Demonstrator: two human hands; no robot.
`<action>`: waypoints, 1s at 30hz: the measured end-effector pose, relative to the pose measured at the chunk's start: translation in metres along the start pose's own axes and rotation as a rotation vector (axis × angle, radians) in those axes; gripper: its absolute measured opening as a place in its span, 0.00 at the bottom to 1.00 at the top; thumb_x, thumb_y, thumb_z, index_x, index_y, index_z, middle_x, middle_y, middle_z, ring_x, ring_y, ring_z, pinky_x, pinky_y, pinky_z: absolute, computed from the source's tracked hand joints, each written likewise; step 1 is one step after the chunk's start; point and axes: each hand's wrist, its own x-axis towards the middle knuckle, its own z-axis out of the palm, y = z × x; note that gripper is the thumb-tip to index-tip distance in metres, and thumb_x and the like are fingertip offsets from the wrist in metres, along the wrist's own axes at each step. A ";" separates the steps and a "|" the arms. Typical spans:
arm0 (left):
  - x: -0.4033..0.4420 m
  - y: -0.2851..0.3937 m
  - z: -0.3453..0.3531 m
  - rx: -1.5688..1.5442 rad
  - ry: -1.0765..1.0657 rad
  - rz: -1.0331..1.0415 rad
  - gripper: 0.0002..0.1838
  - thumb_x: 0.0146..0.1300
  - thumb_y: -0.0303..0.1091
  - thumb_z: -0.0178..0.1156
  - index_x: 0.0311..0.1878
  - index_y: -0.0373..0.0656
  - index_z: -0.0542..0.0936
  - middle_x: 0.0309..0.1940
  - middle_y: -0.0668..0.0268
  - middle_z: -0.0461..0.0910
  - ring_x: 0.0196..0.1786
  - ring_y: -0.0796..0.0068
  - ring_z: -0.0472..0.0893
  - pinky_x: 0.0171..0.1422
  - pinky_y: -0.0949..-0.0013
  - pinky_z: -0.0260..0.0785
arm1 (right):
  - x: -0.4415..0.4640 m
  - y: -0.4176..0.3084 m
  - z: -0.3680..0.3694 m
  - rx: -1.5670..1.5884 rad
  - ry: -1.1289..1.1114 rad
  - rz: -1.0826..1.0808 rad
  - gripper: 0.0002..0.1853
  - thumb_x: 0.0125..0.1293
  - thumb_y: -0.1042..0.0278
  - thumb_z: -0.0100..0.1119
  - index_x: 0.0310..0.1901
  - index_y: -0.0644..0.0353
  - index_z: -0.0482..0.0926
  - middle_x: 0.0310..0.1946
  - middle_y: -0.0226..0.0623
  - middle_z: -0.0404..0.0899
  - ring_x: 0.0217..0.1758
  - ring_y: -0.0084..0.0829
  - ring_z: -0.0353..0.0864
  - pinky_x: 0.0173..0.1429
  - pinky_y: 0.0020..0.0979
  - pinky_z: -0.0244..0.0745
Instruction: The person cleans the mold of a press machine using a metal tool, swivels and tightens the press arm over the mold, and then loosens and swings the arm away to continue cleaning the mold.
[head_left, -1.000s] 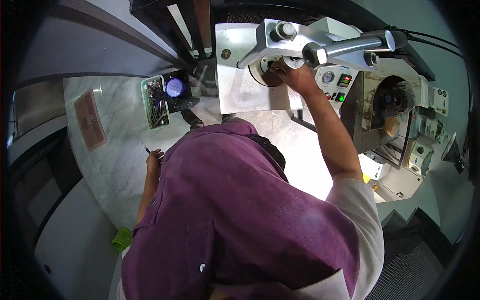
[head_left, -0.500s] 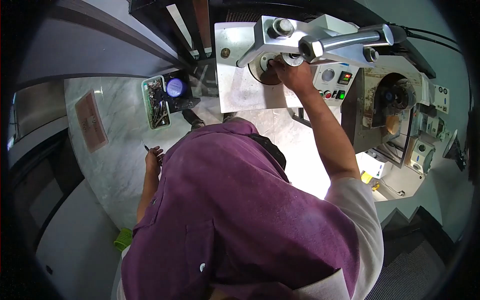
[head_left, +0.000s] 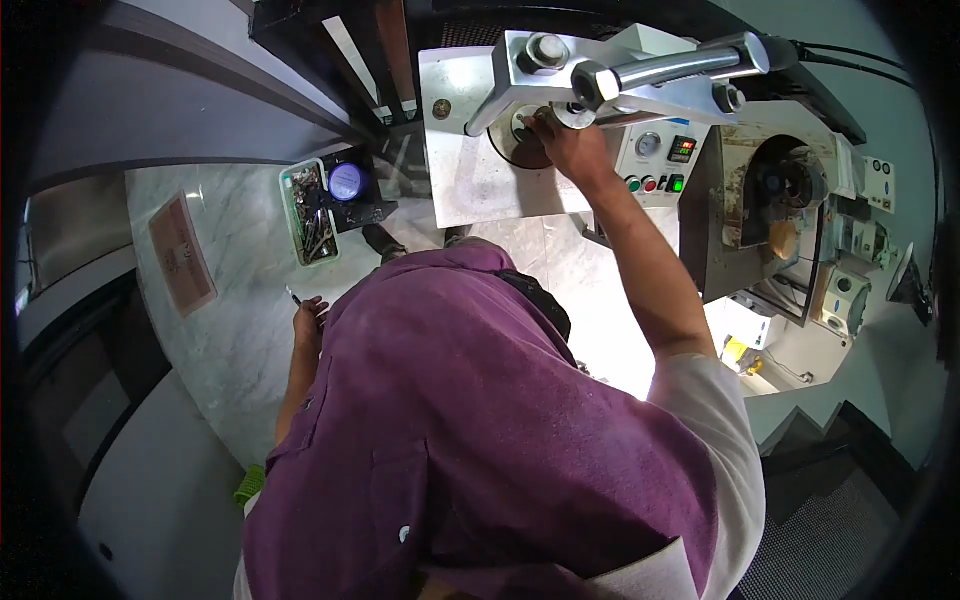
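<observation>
My right hand (head_left: pixel 572 150) reaches under the metal clamp arm (head_left: pixel 508 75) of a white benchtop machine (head_left: pixel 455 185). Its bunched fingers are down at the round well (head_left: pixel 510 150) in the machine's top, at a pale metal disc (head_left: pixel 520 122). What the fingertips hold, if anything, is hidden. Low at my left side, over the marble-patterned surface, my left hand (head_left: pixel 312 310) is closed around a thin dark pen-like tool (head_left: pixel 294 297) with a light tip.
Gauges and lit buttons fill the control panel (head_left: pixel 655 160). Left of the machine stand a tray of small metal tools (head_left: pixel 318 252) and a purple-lidded jar (head_left: pixel 347 181). A pinkish flat board (head_left: pixel 182 255) lies farther left. Another machine with a round opening (head_left: pixel 740 200) stands right.
The view has shifted slightly, so the machine sits a little farther left. My right fingers have moved a little over the disc in the well. My left hand still holds the pen-like tool.
</observation>
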 end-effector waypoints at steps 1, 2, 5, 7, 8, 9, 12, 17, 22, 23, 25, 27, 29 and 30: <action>-0.005 0.005 0.001 0.000 0.005 0.001 0.22 0.53 0.35 0.47 0.52 0.38 0.72 0.38 0.62 0.76 0.34 0.70 0.74 0.38 0.66 0.68 | 0.002 0.001 -0.001 -0.036 0.012 -0.125 0.12 0.60 0.58 0.60 0.36 0.58 0.80 0.33 0.43 0.80 0.35 0.47 0.80 0.36 0.43 0.75; -0.012 0.010 0.005 0.013 0.018 0.024 0.22 0.53 0.35 0.47 0.52 0.38 0.72 0.38 0.61 0.76 0.34 0.70 0.74 0.38 0.67 0.68 | 0.004 0.002 -0.004 -0.047 -0.002 -0.183 0.12 0.59 0.58 0.60 0.36 0.58 0.80 0.34 0.41 0.80 0.36 0.46 0.80 0.38 0.43 0.76; -0.016 0.018 0.006 0.020 0.042 0.042 0.22 0.53 0.35 0.48 0.52 0.38 0.72 0.39 0.61 0.76 0.34 0.69 0.74 0.38 0.67 0.68 | 0.006 0.004 -0.007 -0.095 -0.064 -0.326 0.11 0.59 0.59 0.60 0.37 0.59 0.80 0.35 0.41 0.80 0.36 0.45 0.80 0.40 0.43 0.76; -0.020 0.019 0.005 0.013 0.054 0.034 0.22 0.53 0.35 0.48 0.52 0.38 0.72 0.39 0.60 0.75 0.34 0.69 0.74 0.38 0.67 0.69 | 0.004 0.006 -0.007 -0.068 -0.072 -0.321 0.12 0.59 0.59 0.60 0.37 0.59 0.80 0.35 0.42 0.80 0.37 0.45 0.80 0.41 0.43 0.75; -0.023 0.020 0.007 0.024 0.059 0.036 0.22 0.53 0.35 0.47 0.52 0.38 0.72 0.39 0.60 0.75 0.34 0.69 0.74 0.39 0.67 0.69 | 0.002 0.006 -0.007 -0.041 -0.080 -0.317 0.12 0.60 0.59 0.60 0.37 0.59 0.80 0.35 0.42 0.80 0.37 0.46 0.80 0.41 0.43 0.75; -0.025 0.019 0.008 0.035 0.064 0.037 0.22 0.53 0.35 0.47 0.52 0.39 0.72 0.39 0.60 0.75 0.34 0.69 0.74 0.39 0.67 0.69 | 0.001 0.006 -0.007 -0.042 -0.081 -0.315 0.12 0.60 0.59 0.60 0.37 0.59 0.80 0.35 0.42 0.80 0.37 0.46 0.80 0.41 0.43 0.75; -0.012 0.006 0.001 0.005 0.035 -0.001 0.21 0.54 0.35 0.47 0.51 0.39 0.72 0.39 0.60 0.76 0.34 0.68 0.74 0.39 0.66 0.69 | -0.001 -0.001 -0.003 -0.016 -0.058 -0.122 0.10 0.61 0.61 0.58 0.37 0.59 0.80 0.35 0.45 0.79 0.37 0.48 0.79 0.40 0.44 0.75; 0.005 -0.006 -0.008 -0.006 0.023 -0.022 0.20 0.54 0.35 0.46 0.51 0.40 0.73 0.40 0.61 0.76 0.34 0.68 0.74 0.39 0.65 0.69 | 0.002 -0.007 0.006 0.024 0.057 0.130 0.08 0.61 0.67 0.55 0.37 0.63 0.77 0.33 0.51 0.78 0.37 0.54 0.78 0.38 0.47 0.74; 0.000 0.000 -0.005 -0.033 0.012 -0.013 0.20 0.55 0.35 0.45 0.51 0.40 0.73 0.40 0.61 0.75 0.34 0.68 0.74 0.39 0.65 0.69 | 0.005 -0.001 0.022 0.076 0.190 0.168 0.08 0.59 0.70 0.54 0.38 0.65 0.76 0.32 0.52 0.78 0.36 0.55 0.78 0.38 0.48 0.74; -0.005 0.003 -0.001 -0.032 0.038 -0.015 0.20 0.55 0.35 0.45 0.51 0.40 0.72 0.40 0.60 0.76 0.33 0.68 0.74 0.39 0.65 0.69 | 0.005 -0.001 0.021 0.099 0.194 0.145 0.09 0.59 0.71 0.54 0.38 0.65 0.76 0.32 0.53 0.78 0.36 0.55 0.77 0.38 0.48 0.74; -0.014 0.010 0.005 -0.030 0.061 -0.017 0.20 0.55 0.35 0.46 0.51 0.40 0.72 0.40 0.60 0.76 0.33 0.69 0.74 0.38 0.65 0.68 | 0.005 -0.003 0.020 0.096 0.212 0.128 0.09 0.58 0.71 0.54 0.39 0.65 0.76 0.33 0.53 0.78 0.37 0.56 0.77 0.38 0.48 0.74; -0.019 0.012 0.008 -0.020 0.057 0.017 0.20 0.55 0.35 0.46 0.51 0.40 0.72 0.40 0.60 0.76 0.33 0.70 0.74 0.38 0.66 0.68 | 0.005 -0.007 0.018 0.095 0.229 0.108 0.09 0.58 0.72 0.54 0.40 0.64 0.76 0.33 0.53 0.78 0.37 0.56 0.77 0.38 0.48 0.74; -0.015 0.012 0.008 -0.018 0.057 0.012 0.20 0.55 0.35 0.46 0.51 0.40 0.72 0.40 0.60 0.76 0.32 0.70 0.74 0.38 0.66 0.68 | 0.006 -0.015 0.011 0.082 0.245 0.119 0.09 0.58 0.72 0.54 0.40 0.65 0.76 0.33 0.53 0.78 0.37 0.56 0.77 0.39 0.48 0.74; -0.013 0.011 0.008 -0.013 0.057 0.005 0.20 0.55 0.34 0.46 0.51 0.40 0.72 0.40 0.60 0.76 0.32 0.70 0.74 0.38 0.66 0.68 | 0.006 -0.015 0.013 0.082 0.243 0.118 0.09 0.58 0.72 0.54 0.40 0.65 0.76 0.33 0.53 0.78 0.37 0.56 0.77 0.39 0.48 0.74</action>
